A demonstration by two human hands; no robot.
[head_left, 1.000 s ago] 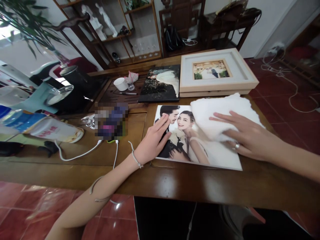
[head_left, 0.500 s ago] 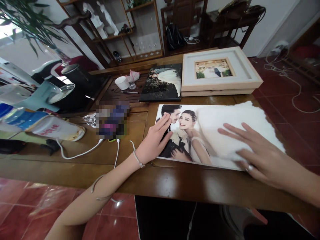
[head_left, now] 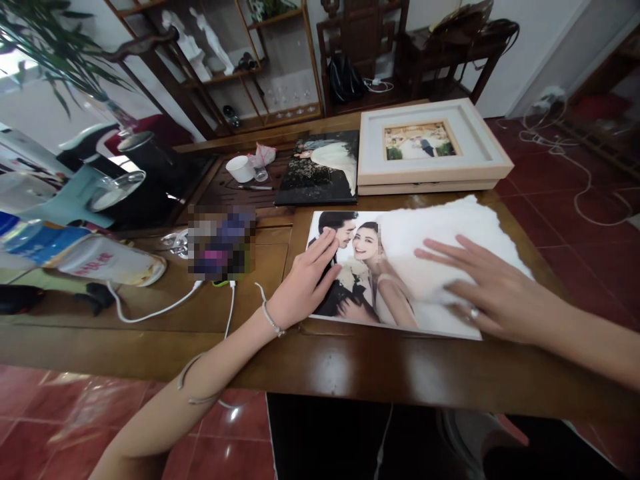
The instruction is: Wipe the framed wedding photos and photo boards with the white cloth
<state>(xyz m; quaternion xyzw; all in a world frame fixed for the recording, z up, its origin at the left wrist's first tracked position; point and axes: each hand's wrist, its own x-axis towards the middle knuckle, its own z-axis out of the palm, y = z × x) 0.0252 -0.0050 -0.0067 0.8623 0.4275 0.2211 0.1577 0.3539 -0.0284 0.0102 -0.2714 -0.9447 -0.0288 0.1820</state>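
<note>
A wedding photo print (head_left: 367, 293) of a couple lies flat on the brown wooden table (head_left: 345, 373). My left hand (head_left: 307, 273) rests on its left side, fingers stretched out flat. Over the right part of the photo spreads a white, fluffy cloth (head_left: 410, 233) with a ragged edge, like cotton wadding. On top of this cloth is my right hand (head_left: 490, 293), palm down with its fingers apart and slightly blurred. The photo's right end is hidden beneath the cloth and hand.
Behind the photo stand a light wooden picture frame (head_left: 370, 140) and a dark photo panel (head_left: 300, 187). A white cup (head_left: 241, 169) sits on the tea tray. To the left are a blurred-out object (head_left: 220, 243), white cables (head_left: 150, 319) and a plastic jar (head_left: 115, 261).
My right hand has slid left across the photo, carrying the white cloth with it. My left hand has stayed in place on the print. The whole view has shifted slightly.
</note>
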